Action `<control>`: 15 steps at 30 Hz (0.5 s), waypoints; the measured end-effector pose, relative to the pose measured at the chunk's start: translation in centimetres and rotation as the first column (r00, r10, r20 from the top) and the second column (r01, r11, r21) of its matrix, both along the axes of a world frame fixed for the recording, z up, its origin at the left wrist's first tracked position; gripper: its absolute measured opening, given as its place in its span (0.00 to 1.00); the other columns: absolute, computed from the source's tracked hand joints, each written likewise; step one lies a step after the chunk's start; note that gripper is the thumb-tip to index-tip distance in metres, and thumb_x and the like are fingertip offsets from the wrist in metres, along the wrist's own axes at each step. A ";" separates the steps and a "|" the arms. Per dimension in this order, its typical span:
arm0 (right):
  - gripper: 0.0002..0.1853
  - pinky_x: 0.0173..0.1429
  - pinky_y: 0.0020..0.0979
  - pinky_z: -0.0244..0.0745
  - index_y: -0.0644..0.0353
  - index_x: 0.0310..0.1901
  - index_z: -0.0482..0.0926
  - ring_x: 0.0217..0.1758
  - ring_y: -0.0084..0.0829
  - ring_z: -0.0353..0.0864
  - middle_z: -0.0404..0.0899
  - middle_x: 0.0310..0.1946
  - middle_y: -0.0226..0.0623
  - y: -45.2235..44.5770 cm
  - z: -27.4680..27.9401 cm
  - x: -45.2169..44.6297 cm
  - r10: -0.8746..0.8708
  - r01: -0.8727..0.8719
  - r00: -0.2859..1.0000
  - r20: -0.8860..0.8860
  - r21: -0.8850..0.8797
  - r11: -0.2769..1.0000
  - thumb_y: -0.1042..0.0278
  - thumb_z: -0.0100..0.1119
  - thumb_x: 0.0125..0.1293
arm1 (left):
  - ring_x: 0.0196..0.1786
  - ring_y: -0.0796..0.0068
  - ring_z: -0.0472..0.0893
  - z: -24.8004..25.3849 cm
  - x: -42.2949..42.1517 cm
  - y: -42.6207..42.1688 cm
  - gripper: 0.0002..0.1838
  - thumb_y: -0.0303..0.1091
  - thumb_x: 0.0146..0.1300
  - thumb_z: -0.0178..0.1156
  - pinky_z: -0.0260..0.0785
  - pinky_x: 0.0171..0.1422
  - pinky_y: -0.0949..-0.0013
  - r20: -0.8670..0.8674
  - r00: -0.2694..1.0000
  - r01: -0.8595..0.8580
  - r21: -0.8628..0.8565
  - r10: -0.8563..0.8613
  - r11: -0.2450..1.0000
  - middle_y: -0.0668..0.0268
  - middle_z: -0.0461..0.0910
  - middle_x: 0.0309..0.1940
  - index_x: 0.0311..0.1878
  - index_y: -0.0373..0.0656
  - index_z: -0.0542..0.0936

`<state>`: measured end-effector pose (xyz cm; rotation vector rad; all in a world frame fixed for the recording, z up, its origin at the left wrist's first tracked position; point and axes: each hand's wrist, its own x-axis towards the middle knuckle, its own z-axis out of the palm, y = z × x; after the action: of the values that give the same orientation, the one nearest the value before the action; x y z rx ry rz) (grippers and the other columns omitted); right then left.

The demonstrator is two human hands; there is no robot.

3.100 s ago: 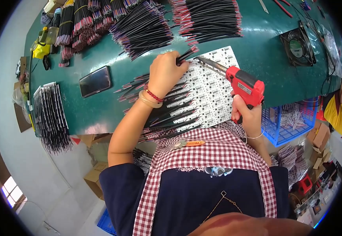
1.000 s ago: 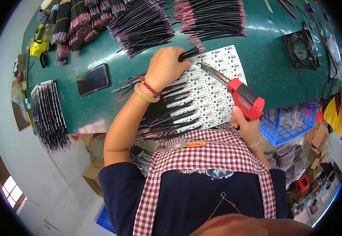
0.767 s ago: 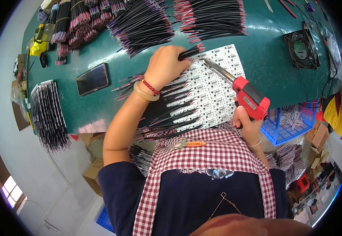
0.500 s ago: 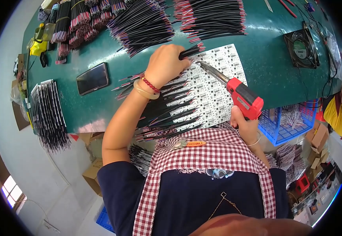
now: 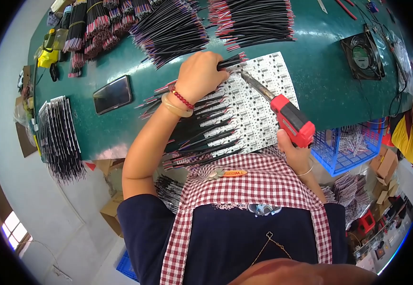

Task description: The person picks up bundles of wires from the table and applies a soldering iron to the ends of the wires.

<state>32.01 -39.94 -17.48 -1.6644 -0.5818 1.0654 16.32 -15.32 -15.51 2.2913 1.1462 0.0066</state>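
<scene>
My left hand (image 5: pixel 201 73) is closed around a small bundle of black wires (image 5: pixel 232 61) with red tips, over the upper left part of a white circuit board panel (image 5: pixel 268 95). In my right hand (image 5: pixel 294 153) is a red and black soldering gun (image 5: pixel 292 121). Its metal tip points up and left and sits near the fingers of my left hand; whether it touches the panel I cannot tell. Several black wires (image 5: pixel 211 128) lie across the left side of the panel in rows, their ends reaching past its edge.
Piles of black wires (image 5: pixel 171 33) and red-tipped wires (image 5: pixel 254 21) lie at the back of the green table. A phone (image 5: pixel 113 95) rests at the left, near wired strips (image 5: pixel 59 137) hanging over the edge. A fan (image 5: pixel 362 56) stands right; a blue crate (image 5: pixel 346 149) is below.
The soldering gun has shifted slightly left, its tip now a little apart from my left fingertips. My left hand stays nearly in place with the wires.
</scene>
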 end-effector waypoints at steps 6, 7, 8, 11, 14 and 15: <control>0.12 0.38 0.25 0.70 0.61 0.36 0.76 0.34 0.20 0.76 0.78 0.34 0.31 -0.4 -1.2 0.6 0.178 -0.170 0.955 0.239 -0.054 0.984 0.69 0.70 0.55 | 0.32 0.52 0.79 0.1 0.0 0.0 0.11 0.37 0.48 0.66 0.71 0.39 0.55 -0.004 1.000 -0.010 0.002 0.010 1.000 0.54 0.79 0.21 0.27 0.37 0.81; 0.13 0.38 0.25 0.70 0.62 0.37 0.77 0.34 0.20 0.76 0.78 0.34 0.31 -0.4 -1.1 0.6 0.179 -0.169 0.957 0.229 -0.064 0.984 0.69 0.70 0.55 | 0.32 0.52 0.79 0.1 0.1 0.0 0.11 0.37 0.48 0.66 0.71 0.39 0.56 -0.003 1.000 -0.009 -0.009 0.009 1.000 0.54 0.79 0.21 0.27 0.37 0.81; 0.13 0.39 0.25 0.71 0.62 0.39 0.77 0.35 0.20 0.77 0.79 0.34 0.31 -0.3 -0.9 0.6 0.180 -0.168 0.959 0.218 -0.073 0.983 0.69 0.70 0.55 | 0.32 0.52 0.79 0.1 0.1 0.0 0.11 0.37 0.48 0.66 0.71 0.39 0.56 -0.002 1.000 -0.010 -0.009 0.010 1.000 0.54 0.79 0.21 0.27 0.37 0.81; 0.14 0.40 0.25 0.71 0.63 0.42 0.77 0.36 0.21 0.77 0.79 0.36 0.31 0.1 -0.2 0.3 0.046 -0.045 0.998 0.038 -0.032 0.998 0.70 0.69 0.56 | 0.31 0.52 0.79 0.2 0.1 0.0 0.11 0.37 0.47 0.66 0.72 0.39 0.56 -0.027 1.000 -0.003 0.025 0.004 1.000 0.54 0.79 0.21 0.26 0.37 0.81; 0.13 0.42 0.25 0.72 0.64 0.42 0.77 0.37 0.21 0.77 0.79 0.37 0.31 0.4 0.4 0.7 0.016 -0.017 1.000 0.021 0.076 0.997 0.72 0.67 0.57 | 0.31 0.52 0.79 0.5 0.2 0.0 0.11 0.37 0.47 0.66 0.72 0.38 0.56 -0.035 0.999 0.002 0.011 -0.001 1.000 0.54 0.79 0.21 0.25 0.37 0.80; 0.12 0.36 0.24 0.71 0.64 0.43 0.77 0.32 0.19 0.76 0.78 0.32 0.29 0.3 0.3 0.9 0.022 -0.026 0.999 0.037 0.109 0.994 0.73 0.65 0.58 | 0.31 0.52 0.79 0.6 0.2 0.0 0.11 0.37 0.47 0.65 0.72 0.39 0.56 -0.041 0.999 0.004 0.007 -0.004 1.000 0.54 0.79 0.21 0.25 0.37 0.80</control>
<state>32.94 -39.66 -17.19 -1.5868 -0.6731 1.0047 16.54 -15.35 -14.95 2.3096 1.1641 -0.0377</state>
